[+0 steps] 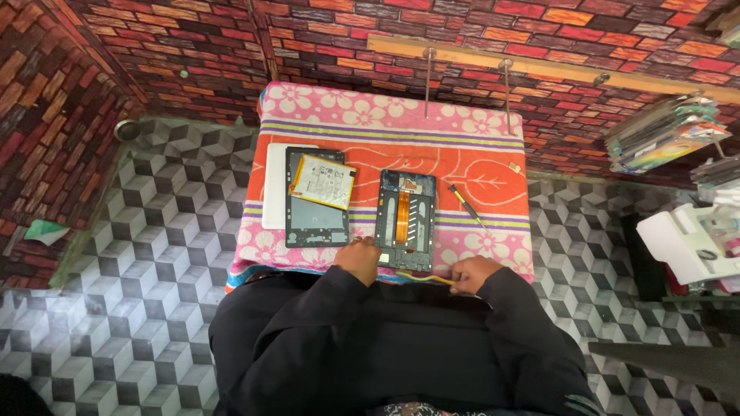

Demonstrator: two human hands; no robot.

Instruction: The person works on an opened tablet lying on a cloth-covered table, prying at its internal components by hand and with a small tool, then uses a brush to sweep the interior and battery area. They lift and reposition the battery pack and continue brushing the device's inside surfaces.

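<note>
An opened tablet frame with an orange ribbon cable down its middle lies on the cloth-covered table. My left hand rests at the frame's near left corner, touching it. My right hand grips a thin yellow tool that lies along the table's near edge, just below the frame. To the left lies a second dark tablet part with a pale battery on top, over a white panel.
A small screwdriver with a yellow-green handle lies to the right of the frame. A tiny yellowish piece sits near the table's right edge. Stacked packages and white boxes are at the right. Patterned floor surrounds the table.
</note>
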